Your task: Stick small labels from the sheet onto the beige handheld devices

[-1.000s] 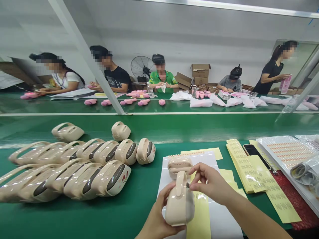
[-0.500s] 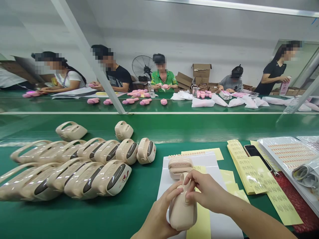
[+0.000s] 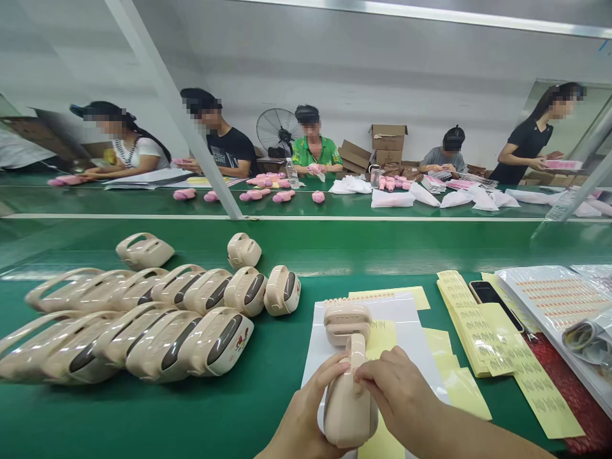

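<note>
In my left hand (image 3: pixel 318 408) is a beige plastic device with a carry handle (image 3: pixel 351 414), held upright on its end. The fingers wrap its left side, and the thumb lies near the foot of the handle. My right hand (image 3: pixel 401 389) is closed, its thumb and fingertips pressed together against the right side of the handle's foot. Whether a small piece is between those fingertips is hidden. Just beyond stands a second beige device (image 3: pixel 345 315), on white sheets (image 3: pixel 321 331) with yellow sticker paper (image 3: pixel 382 335) partly beneath my hands.
Rows of similar beige devices (image 3: pixel 217 344) with dark windows stand left on the green table (image 3: pixel 157 421). To the right are yellow sticker sheets (image 3: pixel 478 331), a phone (image 3: pixel 495 303) and a plastic-covered stack (image 3: pixel 549 293). Several co-workers handle pink items across the bench.
My right hand has gone from gripping around the handle to a pinch at its foot, with the back of the hand turned up. The left hand keeps its hold.
</note>
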The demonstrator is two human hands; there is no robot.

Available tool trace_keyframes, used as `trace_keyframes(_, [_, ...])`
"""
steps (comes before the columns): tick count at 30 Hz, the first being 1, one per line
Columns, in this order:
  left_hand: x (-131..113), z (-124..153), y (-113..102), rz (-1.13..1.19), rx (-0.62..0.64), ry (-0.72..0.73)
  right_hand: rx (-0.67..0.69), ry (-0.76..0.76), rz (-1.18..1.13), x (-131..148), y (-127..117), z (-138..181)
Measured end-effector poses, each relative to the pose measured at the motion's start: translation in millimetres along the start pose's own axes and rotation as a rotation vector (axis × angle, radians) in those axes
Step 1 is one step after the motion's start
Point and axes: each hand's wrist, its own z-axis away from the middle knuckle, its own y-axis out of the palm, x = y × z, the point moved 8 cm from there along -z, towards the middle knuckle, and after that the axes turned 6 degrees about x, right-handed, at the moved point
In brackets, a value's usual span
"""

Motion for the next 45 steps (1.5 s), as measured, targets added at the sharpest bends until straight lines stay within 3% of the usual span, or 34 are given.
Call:
trace_keyframes(4, [-4, -1, 6, -0.123, 0.053, 0.102, -0.043, -0.110, 0.179, 15, -5, 8])
trace_keyframes(7, [-2, -2, 7, -0.148, 0.054, 0.098, 0.049, -0.143, 0.239, 20, -1, 13])
trace_keyframes(9, [-2, -3, 5, -0.140, 0.035, 0.091, 0.169, -0.073, 0.212, 11, 5, 14])
trace_keyframes(13, [-12, -3, 3, -0.088, 0.023, 0.156, 0.430, 0.217, -0.089, -29, 17, 12])
trace_keyframes(18, [-20, -3, 4, -0.012, 0.066, 0.104, 0.551, 0.266, -0.620, -49, 28, -1])
trace_keyframes(23, [-27, -3, 2, 0.132, -0.040, 0.098, 0.459, 0.369, -0.949, -44, 39, 1])
trace_keyframes(27, [-23, -2, 7, 0.264, -0.117, 0.025, 0.301, 0.499, -0.998, -48, 50, 5])
trace_keyframes(31, [3, 8, 15, 0.745, -0.166, -0.182, 0.034, 0.551, -0.952, -63, 40, 5])
trace_keyframes(34, [15, 18, 26, 1.104, -0.096, -0.290, -0.108, 0.416, -0.772, -58, 12, 7])
trace_keyframes(38, [9, 21, 37, 1.608, 0.047, -0.316, -0.026, 0.098, -0.463, -21, -10, 7])
trace_keyframes(45, [-6, 10, 41, 1.740, 0.018, -0.335, -0.081, -0.114, -0.125, 11, -20, 0])
